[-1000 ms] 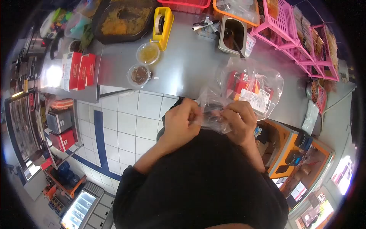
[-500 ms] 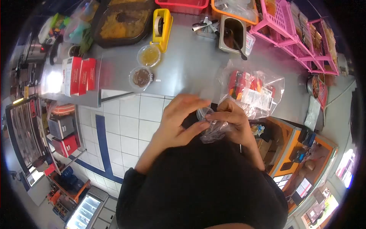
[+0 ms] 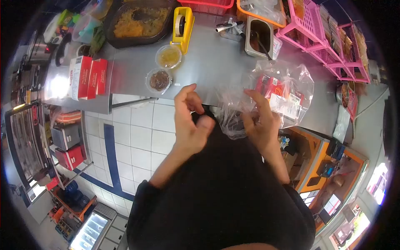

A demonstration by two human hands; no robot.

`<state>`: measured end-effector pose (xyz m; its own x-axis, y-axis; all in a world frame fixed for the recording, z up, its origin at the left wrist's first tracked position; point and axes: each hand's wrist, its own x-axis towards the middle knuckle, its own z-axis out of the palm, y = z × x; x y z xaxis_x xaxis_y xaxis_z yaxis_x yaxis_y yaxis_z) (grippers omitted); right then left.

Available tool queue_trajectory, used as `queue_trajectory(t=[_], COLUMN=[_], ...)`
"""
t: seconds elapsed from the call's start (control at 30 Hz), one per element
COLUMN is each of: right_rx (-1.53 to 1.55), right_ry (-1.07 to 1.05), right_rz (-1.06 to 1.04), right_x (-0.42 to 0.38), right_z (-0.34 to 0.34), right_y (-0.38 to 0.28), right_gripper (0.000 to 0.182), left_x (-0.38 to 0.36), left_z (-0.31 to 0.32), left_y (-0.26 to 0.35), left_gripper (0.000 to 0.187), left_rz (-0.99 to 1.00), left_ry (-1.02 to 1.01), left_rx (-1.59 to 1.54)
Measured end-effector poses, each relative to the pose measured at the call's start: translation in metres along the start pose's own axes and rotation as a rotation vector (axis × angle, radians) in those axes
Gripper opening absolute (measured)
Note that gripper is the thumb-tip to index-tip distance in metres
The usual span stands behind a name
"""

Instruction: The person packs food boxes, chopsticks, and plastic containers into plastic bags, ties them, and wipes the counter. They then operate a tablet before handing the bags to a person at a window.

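A crumpled clear plastic bag hangs at the counter's front edge, in front of my body. My right hand has hold of its right side, with the thumb and index finger spread around the film. To the left, my left hand is apart from the bag, its fingers loosely bent and nothing in them. Just beyond my right hand lies a larger clear bag with red packets and a printed white label inside. Beyond my left hand stand two round clear tubs, one with brown contents, one with yellow contents.
A yellow tape dispenser stands behind the tubs, beside a dark tray of crumbly food. Further right are markers, a metal container with a utensil and pink racks. Red-and-white boxes stand left.
My hands were together at the bunched bag; now the left has let go and moved left. The bag has spread out and stays with my right hand, which has shifted slightly right.
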<state>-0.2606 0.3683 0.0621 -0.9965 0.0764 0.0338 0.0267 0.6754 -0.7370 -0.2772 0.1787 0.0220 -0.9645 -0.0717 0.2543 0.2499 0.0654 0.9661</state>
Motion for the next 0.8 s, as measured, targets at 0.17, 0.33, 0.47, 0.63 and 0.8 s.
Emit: queue_trajectory(t=[0.17,0.33,0.47,0.63,0.8], right_rx=[-0.135,-0.249,-0.140,-0.115,1.055], right_ry=[0.078,0.162,0.191,0.117,0.087], right_rz=[-0.220,0.110,0.130,0.013,0.390], right_x=[0.007,0.004,0.004,0.007,0.027], right_z=[0.008,-0.002,0.004,0.024,0.031], right_y=[0.002,0.009,0.013,0.028,0.054], right_gripper=[0.051,0.050,0.047,0.040,0.032], left_x=[-0.001,0.008,0.001,0.021,0.001], left_z=[0.012,-0.016,-0.016,-0.009,0.007], left_y=[0.017,0.003,-0.013,-0.004,0.009], left_gripper=[0.059,0.052,0.045,0.050,0.070], left_rz=[-0.280,-0.143,-0.175,-0.588,-0.826], left_ry=[-0.251,-0.045,0.028,0.167,-0.487], left_rx=[0.236,0.581,0.505,-0.443,-0.645])
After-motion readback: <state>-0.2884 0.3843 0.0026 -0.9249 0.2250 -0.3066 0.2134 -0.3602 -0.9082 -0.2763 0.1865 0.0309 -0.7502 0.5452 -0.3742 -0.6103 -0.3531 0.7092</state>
